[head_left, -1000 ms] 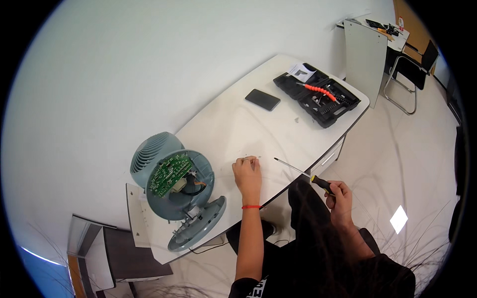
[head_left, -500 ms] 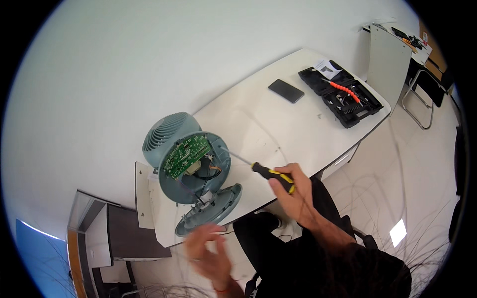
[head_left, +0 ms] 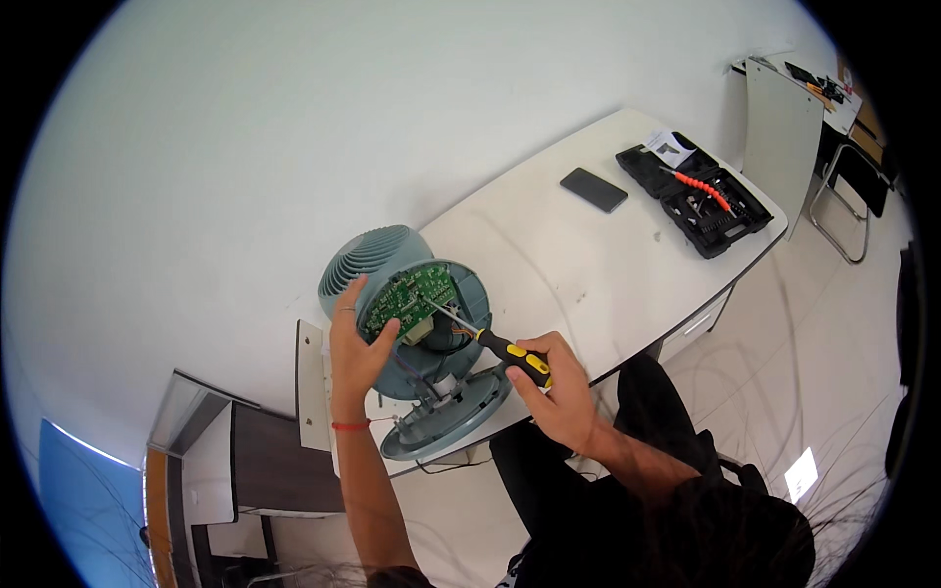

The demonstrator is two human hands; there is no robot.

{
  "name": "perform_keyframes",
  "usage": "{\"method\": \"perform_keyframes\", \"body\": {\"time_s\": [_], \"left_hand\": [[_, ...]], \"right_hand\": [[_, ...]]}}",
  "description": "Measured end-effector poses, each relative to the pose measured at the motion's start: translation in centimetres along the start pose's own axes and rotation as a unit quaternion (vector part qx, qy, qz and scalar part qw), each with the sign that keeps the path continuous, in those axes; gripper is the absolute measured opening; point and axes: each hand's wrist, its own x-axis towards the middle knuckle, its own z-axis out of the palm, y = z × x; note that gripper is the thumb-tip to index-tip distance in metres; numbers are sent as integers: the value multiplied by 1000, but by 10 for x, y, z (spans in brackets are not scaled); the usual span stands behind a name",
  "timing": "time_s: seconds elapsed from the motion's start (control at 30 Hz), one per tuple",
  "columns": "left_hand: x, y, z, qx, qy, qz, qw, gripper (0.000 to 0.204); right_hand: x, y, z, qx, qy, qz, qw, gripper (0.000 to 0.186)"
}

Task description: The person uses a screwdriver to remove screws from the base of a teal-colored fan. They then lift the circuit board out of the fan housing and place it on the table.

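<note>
At the left end of the white table (head_left: 588, 265) stands a grey-green fan (head_left: 392, 284) with its rear housing opened, so that the green circuit board (head_left: 412, 296) inside faces up toward the camera. The left hand (head_left: 355, 345) is spread open against the left rim of that housing, fingers reaching up along the edge and the thumb resting beside the circuit board; it grips nothing, only steadies the body, and a red band circles its wrist. Just below the fan lies its round detached cover (head_left: 446, 419), touching the base near the table's front edge. To the right of it the right hand (head_left: 551, 392) is curled closed around the black and yellow handle of a screwdriver (head_left: 490, 341), whose thin metal shaft slants up and to the left, its tip set at the inner edge of the circuit board. Farther right along the table, well apart from the fan, a dark phone (head_left: 594, 189) lies flat, and near the far right end an open black tool case (head_left: 704, 198) holds bits and a red flexible extension.
</note>
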Motion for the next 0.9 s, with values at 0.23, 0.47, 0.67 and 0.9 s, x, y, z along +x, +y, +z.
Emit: {"method": "perform_keyframes", "body": {"time_s": [0.23, 0.47, 0.67, 0.9], "left_hand": [[2, -13, 10, -40, -33, -43, 998, 61], [2, -14, 10, -13, -33, -44, 998, 59], [1, -14, 8, -9, -38, -55, 998, 60], [2, -15, 12, -45, -26, -59, 997, 58]], "right_hand": [[1, -3, -3, -14, 3, -19, 1000, 29], [0, -1, -2, -12, 10, -32, 999, 30], [3, 0, 0, 2, 8, -4, 1000, 30], [0, 2, 3, 25, 11, 14, 1000, 31]]}}
